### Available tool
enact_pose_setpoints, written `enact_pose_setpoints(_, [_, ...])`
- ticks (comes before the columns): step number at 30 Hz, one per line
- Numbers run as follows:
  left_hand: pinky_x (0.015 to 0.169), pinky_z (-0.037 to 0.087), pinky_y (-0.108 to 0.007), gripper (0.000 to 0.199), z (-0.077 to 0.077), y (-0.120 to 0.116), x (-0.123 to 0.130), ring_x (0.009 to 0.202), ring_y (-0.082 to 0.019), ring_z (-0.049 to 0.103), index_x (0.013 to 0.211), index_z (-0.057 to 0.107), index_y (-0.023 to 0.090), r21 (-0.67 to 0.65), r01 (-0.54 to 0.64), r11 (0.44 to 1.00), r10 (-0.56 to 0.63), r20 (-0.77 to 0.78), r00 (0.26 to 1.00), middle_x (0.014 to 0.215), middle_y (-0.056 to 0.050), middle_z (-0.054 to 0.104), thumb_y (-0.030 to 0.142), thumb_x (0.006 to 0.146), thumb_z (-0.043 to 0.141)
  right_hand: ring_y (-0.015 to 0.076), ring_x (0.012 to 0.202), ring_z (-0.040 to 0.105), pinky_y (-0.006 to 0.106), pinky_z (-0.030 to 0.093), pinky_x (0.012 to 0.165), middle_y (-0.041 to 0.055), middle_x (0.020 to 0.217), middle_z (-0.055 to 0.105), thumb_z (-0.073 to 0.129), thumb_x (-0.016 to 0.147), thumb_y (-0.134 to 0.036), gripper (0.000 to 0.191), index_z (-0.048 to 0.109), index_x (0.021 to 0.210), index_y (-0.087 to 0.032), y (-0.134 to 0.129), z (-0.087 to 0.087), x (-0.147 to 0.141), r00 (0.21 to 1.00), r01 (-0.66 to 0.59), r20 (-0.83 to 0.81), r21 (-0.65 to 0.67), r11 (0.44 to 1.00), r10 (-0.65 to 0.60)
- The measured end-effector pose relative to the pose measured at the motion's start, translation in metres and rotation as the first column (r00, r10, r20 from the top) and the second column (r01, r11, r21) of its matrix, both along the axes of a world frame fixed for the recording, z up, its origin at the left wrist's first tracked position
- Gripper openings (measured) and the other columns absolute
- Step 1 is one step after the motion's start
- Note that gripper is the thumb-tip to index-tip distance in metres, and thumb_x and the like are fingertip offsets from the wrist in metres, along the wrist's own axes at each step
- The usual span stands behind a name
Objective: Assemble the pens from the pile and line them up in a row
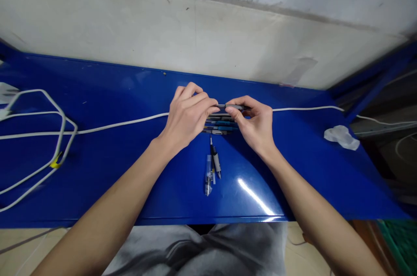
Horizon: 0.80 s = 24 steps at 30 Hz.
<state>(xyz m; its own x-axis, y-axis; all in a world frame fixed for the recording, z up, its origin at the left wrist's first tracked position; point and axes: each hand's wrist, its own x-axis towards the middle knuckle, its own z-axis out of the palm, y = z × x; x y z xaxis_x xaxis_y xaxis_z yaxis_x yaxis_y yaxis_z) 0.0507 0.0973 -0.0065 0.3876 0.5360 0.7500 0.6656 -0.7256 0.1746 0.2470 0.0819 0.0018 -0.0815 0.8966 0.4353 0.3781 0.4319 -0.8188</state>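
Between my two hands a dark pen with a grey grip (235, 107) lies level above the shelf. My left hand (189, 113) pinches its left end between thumb and finger. My right hand (254, 119) is closed on the grey part at the right. Just below, several pens (221, 128) lie side by side, partly hidden by both hands. Nearer to me lies a grey-and-black pen part (216, 161) with its tip pointing away. Beside it is a clear plastic pen piece (208, 176), next to a thin yellowish tube.
A blue metal shelf (130, 180) carries everything, with a pale wall (163, 28) behind it. One white cable (124, 124) runs across behind my hands and loops at the left. Crumpled white plastic (341, 137) lies at the right. My lap is below the front edge.
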Motion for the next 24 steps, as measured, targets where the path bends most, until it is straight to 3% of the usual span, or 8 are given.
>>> enact_pose_setpoints(3, [0.08,0.039,-0.04,0.028,0.0011,-0.0006,0.0009,0.093,-0.025,0.06,0.094,0.074,0.019,0.006,0.016,1.0,-0.016,0.012,1.0,0.084,-0.004,0.075,0.038,0.104,0.056,0.01,0.057,0.041,0.028,0.031,0.056,-0.0031,0.059,0.051,0.063,0.098,-0.047,0.045,0.062,0.065,-0.017,-0.002,0.001,0.0011,0.995,0.026,0.093,0.012,1.0,-0.027])
enact_pose_setpoints(6, [0.081,0.04,-0.04,0.024,0.001,-0.0005,0.0017,0.095,-0.025,0.06,0.095,0.074,0.019,0.026,0.037,0.999,-0.037,0.015,0.999,0.083,-0.004,0.075,0.033,0.104,0.057,0.0091,0.055,0.033,0.029,0.025,0.055,-0.0039,0.055,0.041,0.057,0.101,-0.049,0.053,0.054,0.059,-0.017,-0.0035,0.0019,0.0018,0.983,0.044,0.175,0.032,0.999,-0.049])
enact_pose_setpoints(10, [0.08,0.04,-0.039,0.021,0.0001,-0.0004,0.0021,0.093,-0.024,0.06,0.095,0.074,0.018,0.072,0.062,0.996,-0.064,0.021,0.998,0.083,-0.004,0.075,0.03,0.103,0.059,0.009,0.054,0.032,0.03,0.023,0.055,-0.0039,0.054,0.039,0.054,0.102,-0.05,0.056,0.052,0.057,-0.017,-0.0036,0.0029,0.0021,0.984,0.043,0.174,0.002,0.999,-0.043])
enact_pose_setpoints(15, [0.08,0.04,-0.039,0.026,-0.0003,-0.0015,0.0027,0.091,-0.024,0.061,0.098,0.074,0.019,0.031,0.083,0.996,-0.084,0.021,0.996,0.085,-0.005,0.075,0.036,0.104,0.056,0.0096,0.052,0.036,0.03,0.026,0.054,-0.0037,0.054,0.042,0.056,0.101,-0.053,0.054,0.057,0.06,-0.017,-0.0027,0.002,0.0017,0.997,0.036,0.076,-0.02,0.999,-0.034])
enact_pose_setpoints(24, [0.078,0.04,-0.038,0.032,-0.0006,-0.0011,0.0032,0.091,-0.023,0.061,0.099,0.075,0.018,0.024,0.091,0.996,-0.091,0.005,0.996,0.085,-0.006,0.074,0.04,0.105,0.054,0.0101,0.054,0.034,0.03,0.024,0.055,-0.0035,0.055,0.041,0.055,0.101,-0.052,0.053,0.057,0.061,-0.017,-0.0004,-0.0014,0.003,0.992,0.042,0.118,0.019,0.999,-0.044])
